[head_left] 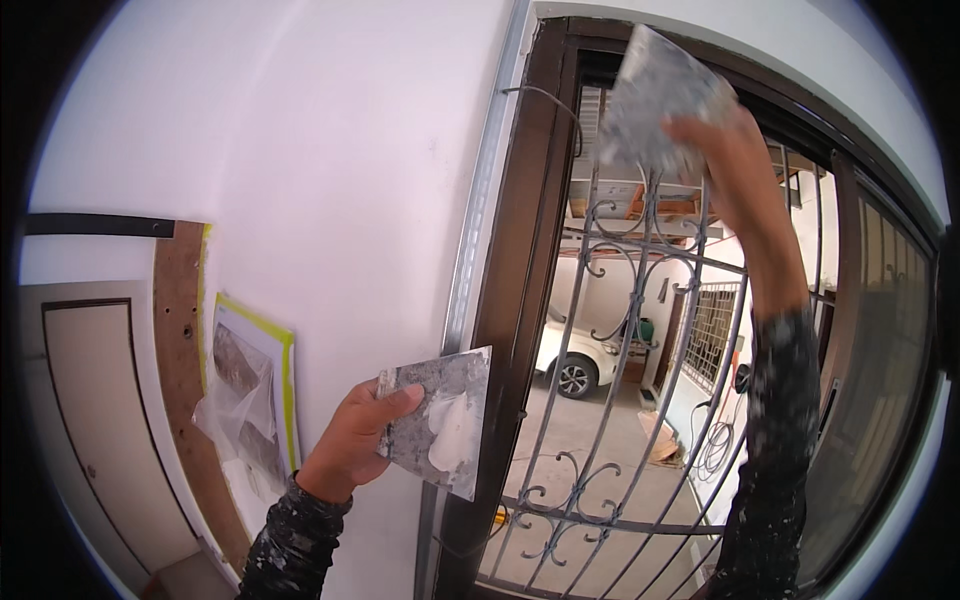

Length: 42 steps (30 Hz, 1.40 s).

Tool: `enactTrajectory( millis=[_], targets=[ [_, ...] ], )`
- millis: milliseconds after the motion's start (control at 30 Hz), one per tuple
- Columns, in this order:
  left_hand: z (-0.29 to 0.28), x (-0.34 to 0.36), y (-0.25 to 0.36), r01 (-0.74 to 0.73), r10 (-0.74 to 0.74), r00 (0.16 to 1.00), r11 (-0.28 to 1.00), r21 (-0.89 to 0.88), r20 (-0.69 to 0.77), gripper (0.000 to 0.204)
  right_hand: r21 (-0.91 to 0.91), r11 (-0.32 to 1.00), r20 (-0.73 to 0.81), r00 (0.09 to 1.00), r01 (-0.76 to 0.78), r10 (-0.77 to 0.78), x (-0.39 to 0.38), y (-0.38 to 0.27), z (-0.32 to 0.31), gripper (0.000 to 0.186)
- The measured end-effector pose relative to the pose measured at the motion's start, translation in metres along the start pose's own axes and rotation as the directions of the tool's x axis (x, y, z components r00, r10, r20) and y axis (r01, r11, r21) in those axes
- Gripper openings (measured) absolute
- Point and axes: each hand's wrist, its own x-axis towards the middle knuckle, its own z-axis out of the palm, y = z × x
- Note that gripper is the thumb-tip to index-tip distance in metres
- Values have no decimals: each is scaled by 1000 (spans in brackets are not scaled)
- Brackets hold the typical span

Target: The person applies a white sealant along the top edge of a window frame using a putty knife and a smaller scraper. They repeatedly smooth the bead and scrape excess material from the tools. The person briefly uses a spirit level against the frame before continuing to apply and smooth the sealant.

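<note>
My left hand point(348, 440) is closed on the edge of a flat, squarish metal putty blade point(405, 445), thumb on top. A smear of white putty point(450, 432) lies on its grey-stained face. This blade is held in front of the white wall's edge, beside the dark brown door frame point(520, 250). Raised at the upper right, my right hand point(722, 150) grips a second putty blade point(655, 90), slightly blurred and stained grey. It is in front of the frame's top and the metal grille; whether it touches the frame I cannot tell.
A metal corner strip point(475, 240) runs along the white wall point(340, 180) beside the frame. A scrolled metal grille point(640, 290) fills the doorway, with a white car point(570, 350) beyond. A loose cable point(545, 92) hangs by the frame. Plastic-covered sheets point(245, 385) are at left.
</note>
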Motion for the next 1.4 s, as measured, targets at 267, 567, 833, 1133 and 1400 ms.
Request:
enactTrajectory(
  millis=[267,567,833,1133,1400],
  targets=[
    [-14,10,-3,16,-13,997,999,-32,73,39,131,949,-78,951,-288,300,182,7,57,25],
    [-27,17,-4,11,-10,988,1000,-8,156,38,-88,936,-204,926,-340,317,202,10,89,23],
    [-27,18,-7,15,-12,987,1000,-21,161,35,-313,921,-92,973,-231,213,225,20,99,27],
    [-30,19,-5,1,-1,977,1000,0,212,36,-362,899,-67,969,-246,238,236,14,105,28],
    [-33,23,-8,2,-2,977,1000,2,214,37,-384,887,-71,966,-257,249,246,9,110,30]
  ],
)
